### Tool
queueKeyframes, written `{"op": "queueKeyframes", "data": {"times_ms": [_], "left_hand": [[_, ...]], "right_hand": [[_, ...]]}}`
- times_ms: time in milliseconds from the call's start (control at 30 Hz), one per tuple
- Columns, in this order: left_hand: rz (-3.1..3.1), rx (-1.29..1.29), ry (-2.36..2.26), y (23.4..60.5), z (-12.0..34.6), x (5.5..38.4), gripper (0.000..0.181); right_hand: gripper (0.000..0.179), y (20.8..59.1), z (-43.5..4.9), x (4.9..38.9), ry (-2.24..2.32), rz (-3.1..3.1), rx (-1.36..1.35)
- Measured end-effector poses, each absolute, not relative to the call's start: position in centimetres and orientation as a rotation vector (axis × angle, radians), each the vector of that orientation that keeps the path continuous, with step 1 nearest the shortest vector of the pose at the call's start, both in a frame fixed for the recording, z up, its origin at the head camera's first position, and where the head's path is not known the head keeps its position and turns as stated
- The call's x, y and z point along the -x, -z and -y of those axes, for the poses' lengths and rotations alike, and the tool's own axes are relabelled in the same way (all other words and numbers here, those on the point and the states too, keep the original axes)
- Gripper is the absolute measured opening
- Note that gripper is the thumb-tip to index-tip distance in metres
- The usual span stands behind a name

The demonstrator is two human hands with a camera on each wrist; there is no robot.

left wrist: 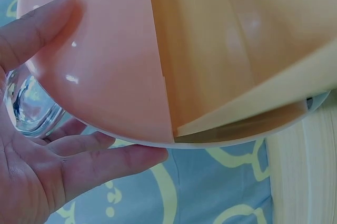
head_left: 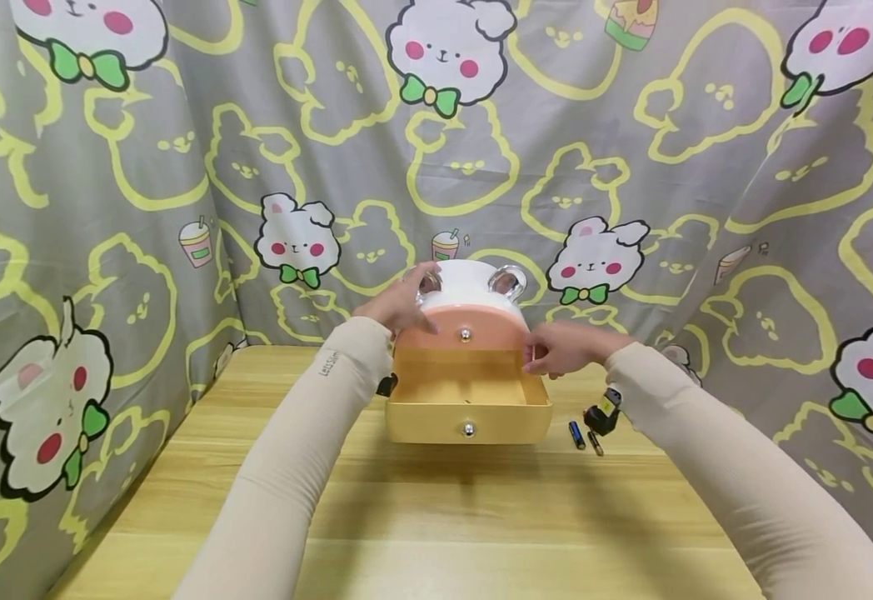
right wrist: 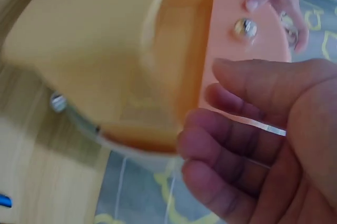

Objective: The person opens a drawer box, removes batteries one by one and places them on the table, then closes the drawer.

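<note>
head view: left hand (head_left: 406,300) grips the side of a white, round-topped plastic cabinet (head_left: 466,282) with a pink drawer front (head_left: 496,332), on a wooden table (head_left: 466,517); yellow plastic drawer (head_left: 425,425) pulled out below; right hand (head_left: 570,348), loosely curled, empty, beside it; blue cylindrical battery (head_left: 576,435).

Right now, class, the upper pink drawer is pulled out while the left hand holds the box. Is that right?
Not quite: the lower yellow drawer is the one pulled out; the head view shows the upper pink drawer shut. The left hand does hold the box.
</note>
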State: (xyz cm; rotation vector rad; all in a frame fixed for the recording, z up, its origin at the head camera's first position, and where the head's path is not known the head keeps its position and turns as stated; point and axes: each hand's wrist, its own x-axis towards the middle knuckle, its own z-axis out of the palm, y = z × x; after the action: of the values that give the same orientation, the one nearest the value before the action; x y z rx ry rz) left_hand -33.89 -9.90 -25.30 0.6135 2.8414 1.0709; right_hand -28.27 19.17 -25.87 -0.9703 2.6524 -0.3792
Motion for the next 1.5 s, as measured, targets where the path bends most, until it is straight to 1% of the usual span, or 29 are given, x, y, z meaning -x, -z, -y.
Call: {"op": "queueKeyframes", "data": {"times_ms": [167,367,500,700,1000,1200,1500], "left_hand": [[-2.836,-0.624,-1.103,25.4,9.9,33.8,0.103],[-2.828,-0.637,-1.128,25.6,9.8,33.7,0.103],[-2.830,-0.633,-1.134,25.6,9.8,33.8,0.103],[-2.832,-0.632,-1.128,25.6,9.8,33.8,0.104],[-2.840,-0.647,-1.122,25.5,10.1,33.7,0.105],[-2.831,-0.636,-1.107,25.6,10.2,33.7,0.107],[-2.834,-0.666,-1.120,25.6,10.2,33.7,0.108]], "right_hand": [[0.009,25.4,-16.8,28.7,0.306,-2.585,0.884],[0.013,25.8,-14.9,29.2,0.265,-2.516,0.859],[0.015,25.9,-14.2,29.5,0.241,-2.495,0.792],[0.011,26.0,-13.9,30.3,0.291,-2.411,0.647],[0.015,26.4,-12.6,31.5,0.377,-2.230,0.448],[0.022,27.1,-11.7,31.9,0.324,-2.147,0.454],[0.022,27.6,-10.7,32.8,0.158,-2.045,0.478]]}}
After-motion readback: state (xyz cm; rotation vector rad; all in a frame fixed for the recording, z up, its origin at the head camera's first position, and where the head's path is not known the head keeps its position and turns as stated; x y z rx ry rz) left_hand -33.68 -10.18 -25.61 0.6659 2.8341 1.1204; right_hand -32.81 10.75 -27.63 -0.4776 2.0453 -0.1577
